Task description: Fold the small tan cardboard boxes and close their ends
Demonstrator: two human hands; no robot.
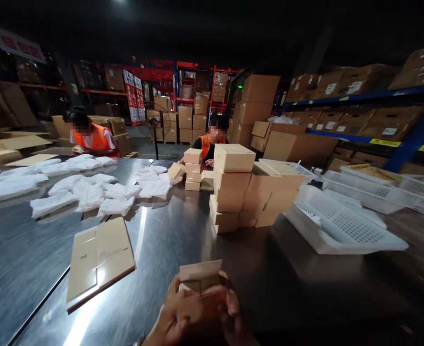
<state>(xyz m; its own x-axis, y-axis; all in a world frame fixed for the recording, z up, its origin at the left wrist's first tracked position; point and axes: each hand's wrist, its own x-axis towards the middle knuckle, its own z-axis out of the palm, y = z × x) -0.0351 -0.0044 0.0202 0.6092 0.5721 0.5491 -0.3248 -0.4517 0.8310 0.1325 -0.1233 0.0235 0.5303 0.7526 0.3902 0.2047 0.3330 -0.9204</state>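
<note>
A small carton (201,288) is gripped by both hands, left hand (168,317) and right hand (233,315), low over the table (183,240). Its top flap is raised. Folding appears under way; closing the flap is judged the next requirement.

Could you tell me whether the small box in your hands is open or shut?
Open: the box has its top flap standing up.

A warehouse packing floor: tall racking (395,96) loaded with cardboard cartons (258,101) fills the upper right of the frame, and two people in orange vests (97,138) work at a long steel bench (168,240) stacked with small boxes (233,182).
</note>
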